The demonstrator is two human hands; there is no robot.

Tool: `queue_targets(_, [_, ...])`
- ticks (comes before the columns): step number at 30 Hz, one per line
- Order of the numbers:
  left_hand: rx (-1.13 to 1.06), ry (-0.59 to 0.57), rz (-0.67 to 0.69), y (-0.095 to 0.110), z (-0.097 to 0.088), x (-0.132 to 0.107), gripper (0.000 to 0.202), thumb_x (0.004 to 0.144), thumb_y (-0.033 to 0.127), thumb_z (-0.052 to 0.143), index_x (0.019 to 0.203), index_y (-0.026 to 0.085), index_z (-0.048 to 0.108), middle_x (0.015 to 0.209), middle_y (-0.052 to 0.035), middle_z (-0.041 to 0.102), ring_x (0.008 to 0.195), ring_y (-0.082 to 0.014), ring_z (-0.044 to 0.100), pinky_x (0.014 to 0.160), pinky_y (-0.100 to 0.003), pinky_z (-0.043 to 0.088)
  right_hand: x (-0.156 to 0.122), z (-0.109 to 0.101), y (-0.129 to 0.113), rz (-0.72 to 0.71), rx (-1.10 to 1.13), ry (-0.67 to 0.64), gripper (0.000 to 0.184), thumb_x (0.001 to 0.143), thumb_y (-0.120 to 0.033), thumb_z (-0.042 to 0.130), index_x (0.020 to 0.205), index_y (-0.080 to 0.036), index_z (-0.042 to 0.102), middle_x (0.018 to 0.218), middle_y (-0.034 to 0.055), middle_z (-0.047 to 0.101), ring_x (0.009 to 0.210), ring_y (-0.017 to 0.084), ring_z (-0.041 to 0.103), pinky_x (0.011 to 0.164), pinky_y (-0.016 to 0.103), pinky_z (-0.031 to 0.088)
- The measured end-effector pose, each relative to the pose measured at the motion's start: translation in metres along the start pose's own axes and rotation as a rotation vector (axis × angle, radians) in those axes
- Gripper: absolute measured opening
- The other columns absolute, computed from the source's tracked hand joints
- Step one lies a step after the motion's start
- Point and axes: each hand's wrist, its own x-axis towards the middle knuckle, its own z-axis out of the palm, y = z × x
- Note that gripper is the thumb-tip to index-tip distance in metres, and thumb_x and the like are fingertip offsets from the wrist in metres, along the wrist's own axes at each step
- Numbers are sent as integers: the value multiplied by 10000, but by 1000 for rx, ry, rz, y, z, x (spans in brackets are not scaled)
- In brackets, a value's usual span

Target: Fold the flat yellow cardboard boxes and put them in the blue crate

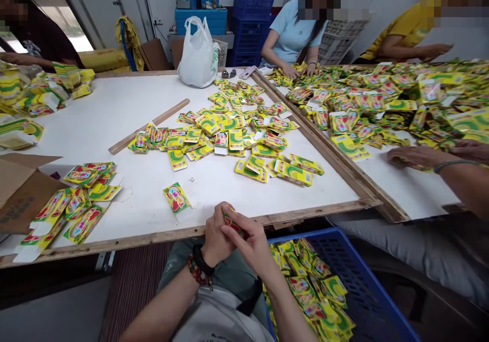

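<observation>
Both my hands meet just below the table's near edge, fingers wrapped around one small yellow, green and red packet (231, 220). My left hand (216, 236), with a bead bracelet and black band at the wrist, grips its left side. My right hand (250, 245) pinches its right side. A single flat packet (176, 198) lies on the white tabletop (114, 112) just ahead of my hands. A loose spread of similar packets (237, 138) covers the middle of the table. Under my right forearm a blue crate (355, 275) holds several folded packets.
A wooden stick (148, 126) lies left of the spread. More packets (72, 204) sit at the left by a cardboard box (19, 189). A white plastic bag (198, 51) stands at the far edge. Other people's hands (416, 156) work heaps on the adjoining right table.
</observation>
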Motion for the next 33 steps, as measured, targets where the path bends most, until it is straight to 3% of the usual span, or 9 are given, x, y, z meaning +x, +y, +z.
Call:
queue_targets(3, [66, -209, 195, -1, -28, 12, 519, 751, 271, 587, 1229, 192, 400, 1171, -142, 551, 1033, -275, 585, 852, -425, 509, -9, -8, 3, -37, -64, 62, 338, 862, -292, 571, 1183, -238, 663, 1167, 70, 670, 1009, 210, 668, 879, 329, 536])
queue_targets(6, [325, -505, 381, -18, -84, 36, 621, 754, 190, 617, 1339, 250, 418, 1465, -136, 340, 1347, -313, 337, 1090, -521, 323, -32, -47, 9, 57, -123, 234, 314, 813, -351, 620, 1078, -218, 723, 1103, 75, 698, 983, 226, 678, 876, 330, 541])
queue_targets(9, [709, -523, 259, -43, -140, 60, 723, 662, 33, 601, 1320, 309, 479, 1557, -91, 170, 1421, -402, 124, 1090, -642, 201, -60, -102, 25, 254, -270, 473, 460, 741, -466, 660, 1102, -186, 715, 1086, 93, 702, 991, 281, 671, 869, 382, 541])
queue_targets(12, [880, -698, 268, -58, -170, 75, 612, 659, 47, 574, 1226, 275, 542, 1530, -63, 259, 1425, -393, 110, 1101, -637, 172, -75, -138, 44, 369, -475, 535, 557, 708, -566, 617, 1079, -166, 727, 1124, 114, 685, 1095, 349, 615, 900, 455, 513])
queue_targets(15, [895, -827, 300, -63, -178, 80, 574, 688, 91, 531, 1243, 234, 488, 1430, -78, 410, 1382, -325, 261, 1107, -560, 244, -70, -132, 49, 248, -603, 563, 605, 709, -602, 574, 1111, -171, 709, 1263, 125, 608, 1271, 368, 478, 1036, 541, 387])
queue_targets(20, [842, -788, 267, -63, -187, 78, 604, 662, 94, 530, 1250, 199, 444, 1312, -126, 460, 1224, -298, 449, 1046, -489, 342, -41, -60, 30, 69, -389, 322, 478, 805, -486, 589, 1166, -184, 676, 1291, 124, 588, 1286, 295, 480, 1078, 507, 368])
queue_targets(23, [649, -643, 179, -49, -177, 65, 526, 761, 247, 550, 1250, 153, 383, 1099, -106, 550, 989, -245, 570, 904, -398, 456, -26, -15, 14, 55, -227, 100, 462, 832, -463, 589, 1204, -196, 654, 1318, 113, 568, 1309, 274, 458, 1106, 480, 342])
queue_targets(27, [299, -386, 210, -26, -123, 28, 704, 774, 330, 589, 1348, 167, 216, 1155, -113, 539, 956, -215, 585, 829, -351, 493, -11, 23, -5, 63, 43, -33, 457, 900, -496, 479, 1191, -191, 657, 1195, 88, 654, 1127, 232, 594, 987, 375, 459])
queue_targets(33, [100, 92, 190, -24, -28, -13, 731, 762, 289, 581, 1357, 174, 173, 1221, -157, 492, 1022, -254, 583, 824, -393, 506, 1, 29, -2, 249, 422, 204, 448, 804, -439, 590, 1154, -175, 682, 1095, 45, 693, 969, 196, 632, 867, 284, 510])
